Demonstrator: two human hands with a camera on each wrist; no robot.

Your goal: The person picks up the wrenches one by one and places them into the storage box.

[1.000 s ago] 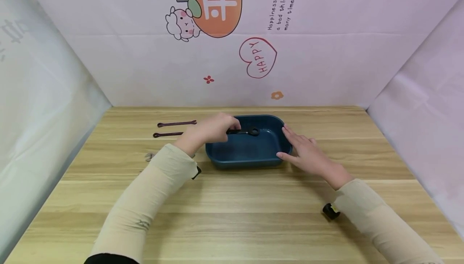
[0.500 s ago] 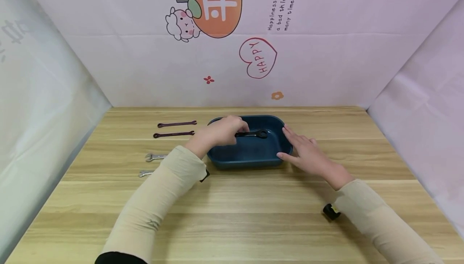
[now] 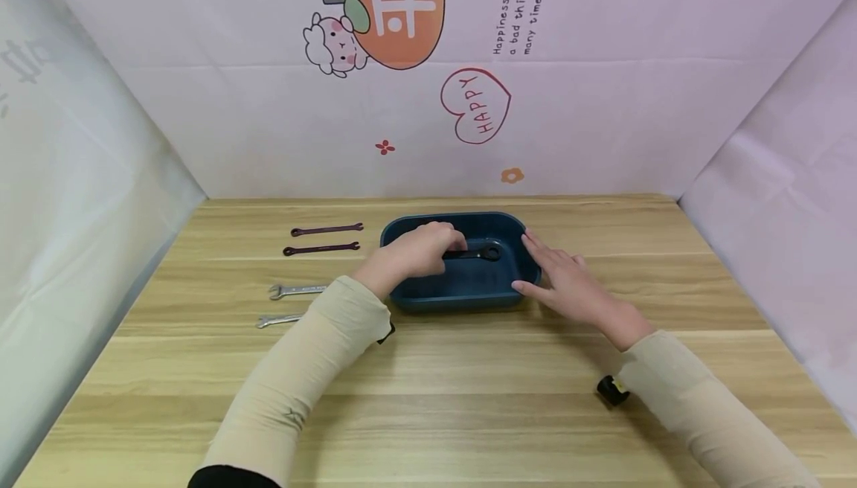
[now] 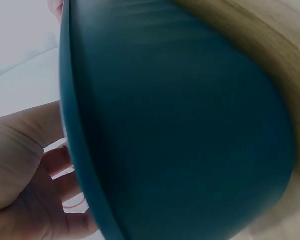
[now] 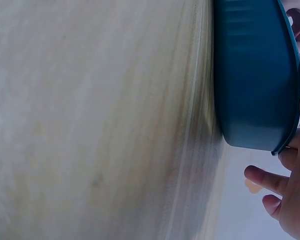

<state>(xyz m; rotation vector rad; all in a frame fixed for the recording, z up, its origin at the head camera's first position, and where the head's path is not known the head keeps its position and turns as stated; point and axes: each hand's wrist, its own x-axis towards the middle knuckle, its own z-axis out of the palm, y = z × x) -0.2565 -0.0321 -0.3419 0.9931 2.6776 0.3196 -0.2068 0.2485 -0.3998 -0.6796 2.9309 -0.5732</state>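
My left hand (image 3: 423, 251) is over the left part of a dark blue rectangular box (image 3: 462, 302), gripping a black wrench (image 3: 492, 252). The wrench's ring end points right, low inside the box; its other end is hidden by the hand. In the left wrist view the box wall covers most of the picture, with the left hand (image 4: 25, 185) behind its rim and the wrench out of sight. My right hand (image 3: 569, 287) rests against the box's right end, fingers stretched along the rim and thumb at the front corner. The right wrist view shows some right-hand fingers (image 5: 270, 181) spread beside the rim.
Left of the box lie two dark purplish wrenches (image 3: 321, 249) at the back. Two silver wrenches (image 3: 294, 291) lie nearer, partly covered by the left sleeve (image 3: 308, 369). The wooden table (image 3: 482, 413) meets a white printed cloth (image 3: 602, 101) at its back edge.
My left hand has moved right and slightly nearer with the black wrench, which now sits lower in the box. The sleeve has uncovered more of the silver wrenches. My right hand stays put.
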